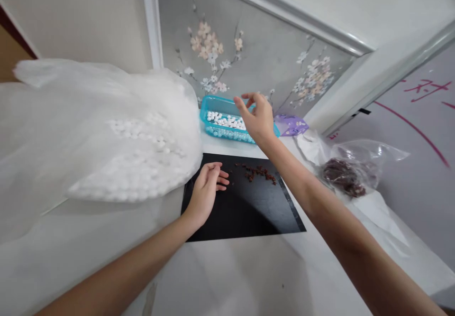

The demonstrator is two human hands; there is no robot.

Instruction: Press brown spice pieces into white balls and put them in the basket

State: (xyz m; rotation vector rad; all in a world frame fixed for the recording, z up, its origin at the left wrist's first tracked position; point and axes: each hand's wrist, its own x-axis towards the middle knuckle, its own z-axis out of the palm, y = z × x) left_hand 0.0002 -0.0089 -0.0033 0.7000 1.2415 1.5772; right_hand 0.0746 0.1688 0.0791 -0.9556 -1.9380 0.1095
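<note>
My right hand (259, 119) is raised over the right part of a blue plastic basket (237, 134) of small white balls (227, 120). Its fingers are curved, with a gap between thumb and forefinger and nothing visible between them. Above the left part of a black mat (245, 216), my left hand (208, 183) has thumb and forefinger pressed together, its other fingers loosely bent. Whatever lies in that pinch, if anything, is hidden. Small reddish-brown pieces (259, 172) are scattered on the mat, to the right of my left hand.
A large translucent bag (142, 150) of white balls bulges at the left, against the mat's edge. Behind the basket is a floral panel (249, 36). A purple packet (293, 125) and a clear bag of dark brown pieces (343, 176) lie to the right, near a whiteboard (408, 150).
</note>
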